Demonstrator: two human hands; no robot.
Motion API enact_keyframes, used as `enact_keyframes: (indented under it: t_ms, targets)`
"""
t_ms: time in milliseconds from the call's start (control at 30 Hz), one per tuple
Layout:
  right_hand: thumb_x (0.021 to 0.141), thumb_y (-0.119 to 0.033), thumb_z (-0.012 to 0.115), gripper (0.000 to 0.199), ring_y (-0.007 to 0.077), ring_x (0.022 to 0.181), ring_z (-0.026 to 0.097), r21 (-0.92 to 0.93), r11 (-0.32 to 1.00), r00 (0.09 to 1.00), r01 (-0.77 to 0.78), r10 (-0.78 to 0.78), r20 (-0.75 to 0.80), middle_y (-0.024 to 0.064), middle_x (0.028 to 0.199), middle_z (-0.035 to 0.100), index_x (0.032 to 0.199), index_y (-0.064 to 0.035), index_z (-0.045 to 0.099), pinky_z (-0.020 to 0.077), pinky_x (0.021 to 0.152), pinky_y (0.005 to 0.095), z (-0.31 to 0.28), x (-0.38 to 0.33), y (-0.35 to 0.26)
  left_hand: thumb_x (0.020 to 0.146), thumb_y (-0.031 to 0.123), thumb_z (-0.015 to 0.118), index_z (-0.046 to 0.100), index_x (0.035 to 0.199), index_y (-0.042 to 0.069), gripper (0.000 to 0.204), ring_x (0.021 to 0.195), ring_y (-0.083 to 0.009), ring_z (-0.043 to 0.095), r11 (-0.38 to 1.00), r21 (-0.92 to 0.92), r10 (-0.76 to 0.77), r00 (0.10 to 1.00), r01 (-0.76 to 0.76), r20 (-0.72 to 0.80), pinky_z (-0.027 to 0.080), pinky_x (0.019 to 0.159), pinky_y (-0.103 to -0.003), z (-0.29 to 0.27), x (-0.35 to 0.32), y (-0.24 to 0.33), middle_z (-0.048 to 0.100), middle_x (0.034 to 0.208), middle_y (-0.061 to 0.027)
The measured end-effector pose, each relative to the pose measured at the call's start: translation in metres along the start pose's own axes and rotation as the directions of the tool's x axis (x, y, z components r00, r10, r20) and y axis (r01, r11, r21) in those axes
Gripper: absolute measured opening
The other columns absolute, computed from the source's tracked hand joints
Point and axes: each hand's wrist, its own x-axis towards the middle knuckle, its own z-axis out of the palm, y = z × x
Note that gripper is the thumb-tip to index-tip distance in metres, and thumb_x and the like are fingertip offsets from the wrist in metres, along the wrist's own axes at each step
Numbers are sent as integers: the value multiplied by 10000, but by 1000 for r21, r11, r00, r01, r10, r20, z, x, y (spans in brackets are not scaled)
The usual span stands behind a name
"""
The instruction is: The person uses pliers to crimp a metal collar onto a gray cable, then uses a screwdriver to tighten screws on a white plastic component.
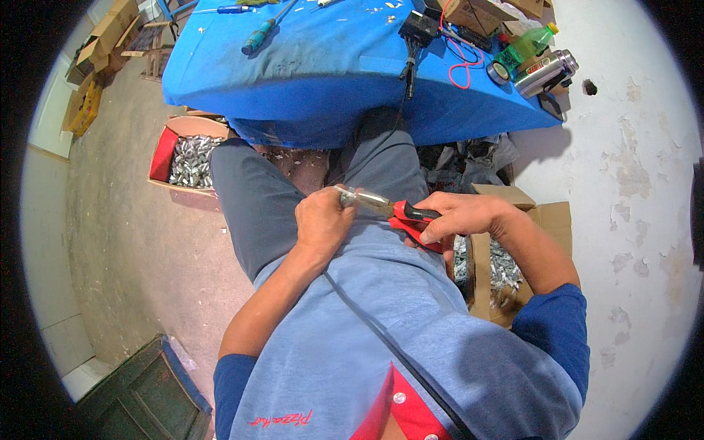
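Above my lap, my left hand (324,218) is closed around a small shiny metal piece (346,196). My right hand (462,218) grips a pair of pliers (405,216) with red and black handles. The jaws of the pliers point left and meet the metal piece beside my left thumb. Whether the jaws are clamped on it is too small to tell. A cardboard box (480,282) of small silvery metal parts stands by my right forearm, partly hidden by it. To the left of my knee is another box (163,155), filled with similar metal parts (193,161).
A table with a blue cover (308,95) stands ahead. On it lie a teal-handled screwdriver (258,37), a black adapter (420,29) with cables, a green bottle (529,44) and a steel flask (544,73). A dark cord (381,334) crosses my body. A wall (623,220) rises at right.
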Motion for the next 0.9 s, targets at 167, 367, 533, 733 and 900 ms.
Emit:
enact_keyframes:
  t_ms: [167, 367, 533, 733, 900]
  targets:
    - [816, -242, 648, 319, 136, 750, 612, 18, 999, 999, -41, 42, -34, 60, 850, 592, 1026, -5, 611, 571, 579, 291, 4, 2, -7, 784, 203, 716, 679, 817, 62, 149, 687, -360, 635, 997, 49, 67, 998, -66, -9, 478, 609, -441, 3, -1, -7, 640, 718, -162]
    - [832, -272, 654, 303, 132, 685, 607, 10, 999, 999, -34, 35, -31, 57, 808, 584, 958, -3, 591, 568, 561, 279, 8, 3, -8, 764, 189, 720, 663, 800, 54, 151, 692, -360, 634, 997, 61, 50, 999, -50, -3, 479, 613, -448, 2, -1, -4, 641, 734, -162]
    - [825, -286, 665, 332, 134, 686, 607, -73, 991, 992, -109, 105, -65, 62, 801, 584, 931, 17, 583, 571, 557, 291, 6, 2, -12, 758, 202, 724, 653, 790, 47, 173, 704, -362, 638, 991, 123, 52, 998, -57, 39, 485, 623, -454, 2, 0, -4, 646, 741, -166]
    - [803, -261, 667, 293, 143, 617, 601, -99, 990, 993, -99, 92, -74, 66, 757, 596, 878, 14, 601, 545, 548, 285, 8, 1, -17, 759, 202, 714, 652, 788, 35, 180, 723, -371, 640, 989, 137, 37, 997, -46, 65, 489, 633, -464, 2, -1, -4, 646, 745, -177]
    - [783, -183, 595, 238, 119, 643, 599, -53, 998, 995, -42, 38, -90, 50, 763, 619, 940, -5, 610, 478, 552, 257, 9, 10, -1, 766, 216, 703, 651, 761, 18, 205, 702, -386, 636, 990, 139, 6, 999, -13, 51, 493, 635, -480, 4, -1, 0, 641, 715, -197]
